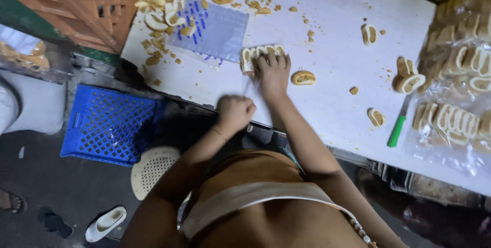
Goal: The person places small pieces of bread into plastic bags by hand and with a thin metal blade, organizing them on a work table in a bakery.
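Landmark for this entry: the wide white tabletop (332, 48), crumb-strewn, filling the upper right of my view.

Off its left edge, on the dark floor, I note a blue perforated plastic crate (110, 125); beside that crate lies a round cream perforated lid (151, 168).

At the tabletop's right edge sit clear plastic bags of packed ring-shaped biscuits (455, 120).

Near the tabletop's upper left lies a clear plastic bag with blue print (220, 30), flat, with a loose heap of broken tan biscuit rings (169, 2) spilling over its far-left corner.

My right hand (273, 71) is at the tabletop's centre-left, palm down, fingers spread and pressing on a short row of cream-and-tan ring biscuits (258, 53) standing side by side, just below the printed bag.

My left hand (235, 112) is at the tabletop's near edge, clenched into a fist; I cannot tell what is inside it.

A green-handled knife (398, 128) lies near the tabletop's near-right edge, beside the packed bags.

A single oval tan biscuit (303, 77) lies just right of my right hand, not touching it.
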